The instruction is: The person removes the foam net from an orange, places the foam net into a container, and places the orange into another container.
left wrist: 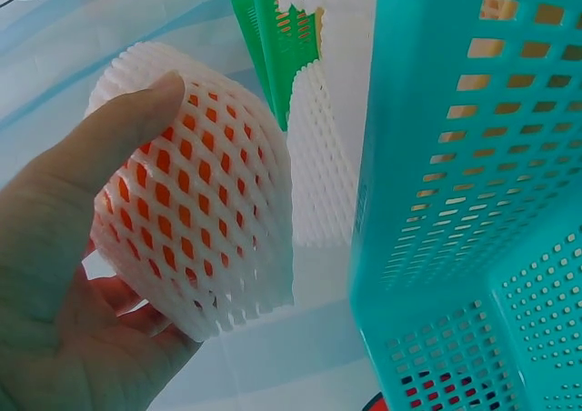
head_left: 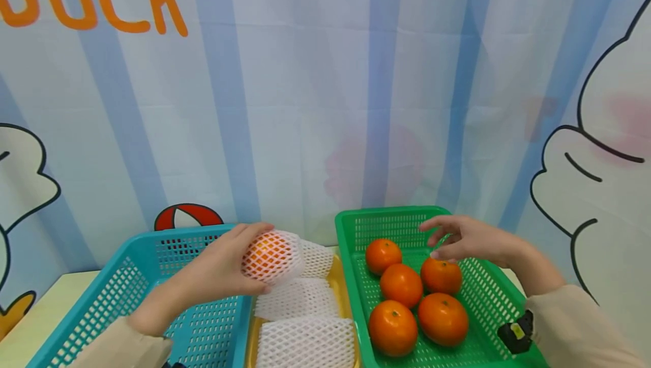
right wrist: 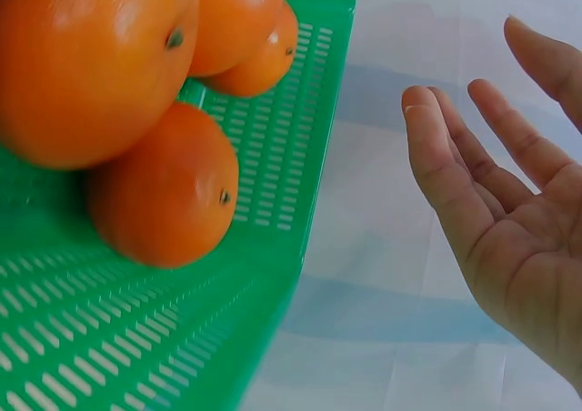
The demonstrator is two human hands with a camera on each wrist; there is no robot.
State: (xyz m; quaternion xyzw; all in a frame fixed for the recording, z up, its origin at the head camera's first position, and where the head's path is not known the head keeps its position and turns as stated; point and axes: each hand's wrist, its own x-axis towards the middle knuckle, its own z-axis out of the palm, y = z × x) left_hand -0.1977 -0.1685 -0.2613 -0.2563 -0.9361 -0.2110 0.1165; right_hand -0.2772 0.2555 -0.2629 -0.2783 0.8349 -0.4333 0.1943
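Note:
My left hand (head_left: 226, 269) grips an orange (head_left: 265, 252) wrapped in a white foam net sleeve (left wrist: 214, 193), thumb on one side and fingers on the other. In the head view it is held over the near-side edge between the blue basket (head_left: 137, 266) and the foam nets. My right hand (head_left: 465, 238) hangs above the green basket (head_left: 351, 277), holding nothing, its fingers loosely bent. Below it lie several bare oranges (head_left: 402, 285). The right wrist view shows the palm and spread fingers (right wrist: 427, 147) apart from the fruit.
Flat white foam nets (head_left: 305, 342) lie in a yellow tray (head_left: 337, 277) between the two baskets. The blue basket stands at left on a pale yellow table (head_left: 76, 286). A striped curtain (head_left: 305, 102) with cartoon prints hangs close behind.

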